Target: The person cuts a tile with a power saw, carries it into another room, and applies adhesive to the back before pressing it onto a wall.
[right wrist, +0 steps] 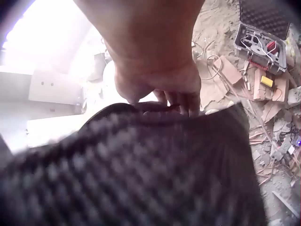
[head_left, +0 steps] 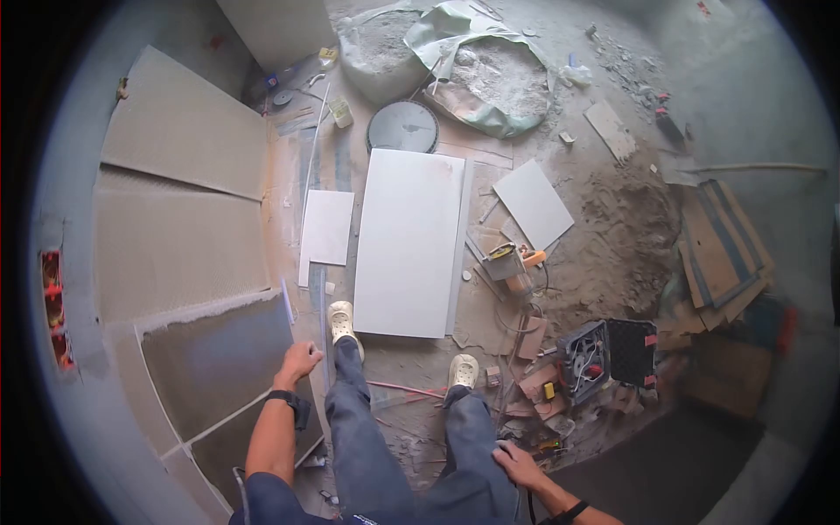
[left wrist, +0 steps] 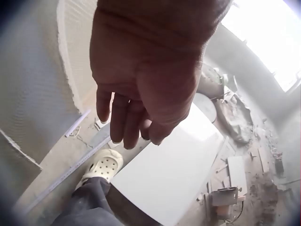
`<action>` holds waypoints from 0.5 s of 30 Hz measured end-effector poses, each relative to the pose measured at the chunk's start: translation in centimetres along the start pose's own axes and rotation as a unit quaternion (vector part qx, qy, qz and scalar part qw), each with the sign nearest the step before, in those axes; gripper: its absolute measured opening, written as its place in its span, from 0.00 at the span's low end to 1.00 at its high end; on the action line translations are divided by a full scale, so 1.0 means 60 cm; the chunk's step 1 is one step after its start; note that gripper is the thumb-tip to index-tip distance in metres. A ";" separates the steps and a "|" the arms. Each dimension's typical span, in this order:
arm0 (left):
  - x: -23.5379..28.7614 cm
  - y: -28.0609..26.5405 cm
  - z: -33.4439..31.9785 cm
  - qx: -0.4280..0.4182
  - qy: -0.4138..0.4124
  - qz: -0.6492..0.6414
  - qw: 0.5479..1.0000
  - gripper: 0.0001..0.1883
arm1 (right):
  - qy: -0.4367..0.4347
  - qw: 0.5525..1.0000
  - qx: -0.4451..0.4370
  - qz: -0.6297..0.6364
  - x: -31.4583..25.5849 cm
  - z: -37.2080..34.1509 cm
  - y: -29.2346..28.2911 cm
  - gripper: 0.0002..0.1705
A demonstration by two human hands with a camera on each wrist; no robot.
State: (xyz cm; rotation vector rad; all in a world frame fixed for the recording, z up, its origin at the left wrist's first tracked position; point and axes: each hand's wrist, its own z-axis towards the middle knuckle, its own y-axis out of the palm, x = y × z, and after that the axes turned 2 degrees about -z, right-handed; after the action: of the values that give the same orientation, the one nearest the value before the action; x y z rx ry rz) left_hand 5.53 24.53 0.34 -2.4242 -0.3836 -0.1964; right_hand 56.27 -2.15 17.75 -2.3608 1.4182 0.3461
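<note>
The left hand [head_left: 300, 362] hangs in the air beside the left leg, between it and the tiled wall; in the left wrist view the hand [left wrist: 141, 94] has loosely bent fingers and holds nothing. The right hand [head_left: 520, 464] rests on the right thigh, and in the right wrist view the hand [right wrist: 157, 82] lies against dark cloth [right wrist: 155, 160] that hides part of the fingers. A large white board [head_left: 409, 245] lies on the floor before the feet, also visible in the left wrist view as a white board [left wrist: 169, 174].
A smaller white piece [head_left: 331, 229] lies left of the board, another white panel [head_left: 534, 203] to its right. Beside that stands a power tool [head_left: 514, 267]. An open tool case [head_left: 586, 360] sits among rubble. Further off are a round lid [head_left: 402, 128] and sacks [head_left: 499, 79] of powder.
</note>
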 end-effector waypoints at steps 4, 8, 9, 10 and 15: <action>-0.060 0.040 0.121 -0.079 -0.046 -0.068 0.993 0.19 | 0.051 0.997 0.046 0.033 -0.081 -0.020 0.115 0.34; -0.033 0.052 0.219 -0.066 0.019 -0.088 0.994 0.19 | 0.092 0.991 0.097 -0.033 -0.130 -0.031 0.236 0.33; -0.012 0.042 0.245 -0.047 0.036 -0.135 0.989 0.18 | 0.098 0.990 0.096 -0.031 -0.151 -0.032 0.255 0.33; 0.003 0.039 0.270 -0.024 0.053 -0.144 0.988 0.17 | 0.105 0.990 0.098 0.005 -0.183 -0.042 0.272 0.32; 0.036 0.025 0.382 0.004 0.055 -0.180 0.982 0.18 | 0.108 0.988 0.103 0.045 -0.209 -0.019 0.327 0.29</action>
State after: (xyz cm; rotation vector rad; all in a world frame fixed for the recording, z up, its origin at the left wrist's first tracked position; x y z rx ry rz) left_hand 8.98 38.58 -17.59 -2.3064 -0.7683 -0.4823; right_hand 33.11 -1.05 20.08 -2.2227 1.5785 -0.0351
